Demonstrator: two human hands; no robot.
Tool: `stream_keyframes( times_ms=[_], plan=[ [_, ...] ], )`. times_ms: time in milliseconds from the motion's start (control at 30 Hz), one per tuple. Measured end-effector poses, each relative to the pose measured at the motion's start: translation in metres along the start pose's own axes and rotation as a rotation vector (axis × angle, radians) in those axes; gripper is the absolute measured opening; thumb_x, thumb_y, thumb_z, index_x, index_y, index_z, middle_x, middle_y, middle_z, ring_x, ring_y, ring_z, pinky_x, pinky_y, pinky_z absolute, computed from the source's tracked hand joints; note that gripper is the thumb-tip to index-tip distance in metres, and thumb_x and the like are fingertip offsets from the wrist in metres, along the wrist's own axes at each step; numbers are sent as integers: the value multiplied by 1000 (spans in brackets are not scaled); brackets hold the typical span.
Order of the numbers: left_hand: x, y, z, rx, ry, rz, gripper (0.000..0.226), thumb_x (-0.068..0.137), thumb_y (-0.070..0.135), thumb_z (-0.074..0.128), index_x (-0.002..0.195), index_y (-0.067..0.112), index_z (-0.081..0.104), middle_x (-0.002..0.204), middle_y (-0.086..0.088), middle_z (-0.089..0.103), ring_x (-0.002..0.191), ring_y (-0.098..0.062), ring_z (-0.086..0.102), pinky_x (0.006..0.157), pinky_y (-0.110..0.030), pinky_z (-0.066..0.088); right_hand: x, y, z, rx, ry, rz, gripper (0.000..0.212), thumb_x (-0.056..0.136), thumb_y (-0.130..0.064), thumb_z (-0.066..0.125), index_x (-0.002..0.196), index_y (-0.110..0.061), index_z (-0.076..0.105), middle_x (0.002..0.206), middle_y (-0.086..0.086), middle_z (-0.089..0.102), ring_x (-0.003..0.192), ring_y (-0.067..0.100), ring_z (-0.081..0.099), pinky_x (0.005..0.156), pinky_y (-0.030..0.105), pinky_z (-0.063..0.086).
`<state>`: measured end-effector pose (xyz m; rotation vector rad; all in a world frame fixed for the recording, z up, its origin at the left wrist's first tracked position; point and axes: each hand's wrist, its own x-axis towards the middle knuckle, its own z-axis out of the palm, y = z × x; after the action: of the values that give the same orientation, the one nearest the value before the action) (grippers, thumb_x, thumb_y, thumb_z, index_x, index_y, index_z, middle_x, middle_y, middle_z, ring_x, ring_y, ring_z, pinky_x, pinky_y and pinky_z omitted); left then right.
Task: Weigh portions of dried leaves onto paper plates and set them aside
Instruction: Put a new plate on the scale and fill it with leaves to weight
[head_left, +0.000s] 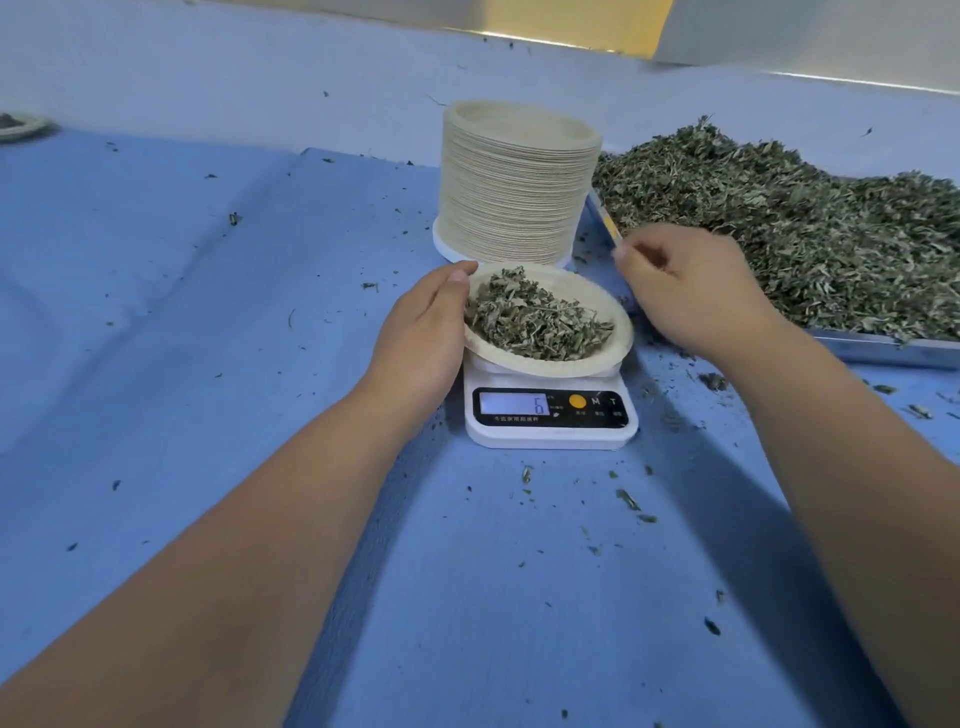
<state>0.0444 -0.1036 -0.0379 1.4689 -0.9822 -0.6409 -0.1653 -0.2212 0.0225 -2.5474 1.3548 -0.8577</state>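
A paper plate (582, 366) heaped with dried leaves (535, 319) sits on a small white digital scale (550, 415) whose display reads 6. My left hand (423, 338) grips the plate's left rim, thumb on top of the edge. My right hand (691, 291) hovers just right of the plate with loosely curled fingers, nothing plainly held. A tall stack of paper plates (514, 182) stands right behind the scale. A metal tray (883, 348) at the right holds a big pile of dried leaves (810, 223).
Blue cloth (208, 312) covers the table, strewn with leaf crumbs around the scale and the tray. At the far left edge lies part of another plate (21, 124). A pale wall with a metal ledge runs along the back.
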Motion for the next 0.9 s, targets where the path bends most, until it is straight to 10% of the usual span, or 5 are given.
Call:
stream_keyframes(
  times_ms=[167,400,600,900],
  plan=[
    [-2,2,0,22,-18,-3,35,106,39,40,125,40,69,112,35,64,110,19,54,92,-14,38,-10,28,11,-404,-315,290,55,100,-68,24,95,-22,54,100,10,61,97,35,59,88,47,50],
    [-1,1,1,40,2,-9,37,106,39,40,130,36,68,118,30,63,115,14,53,99,-20,40,-10,37,9,-205,-116,195,42,104,-47,37,87,-15,57,78,9,62,68,24,54,56,32,38],
    [-2,3,3,35,42,-21,28,106,36,41,110,43,68,100,36,65,105,16,57,99,-24,45,-13,40,7,-54,-78,126,32,103,-35,45,132,-24,53,82,1,65,72,24,61,71,40,54],
    [-4,6,3,-24,56,-28,35,104,36,44,135,38,62,132,19,60,126,-6,56,114,-40,42,-14,39,7,46,64,159,26,97,-17,53,122,-16,63,93,-2,69,89,19,62,90,40,53]
  ],
)
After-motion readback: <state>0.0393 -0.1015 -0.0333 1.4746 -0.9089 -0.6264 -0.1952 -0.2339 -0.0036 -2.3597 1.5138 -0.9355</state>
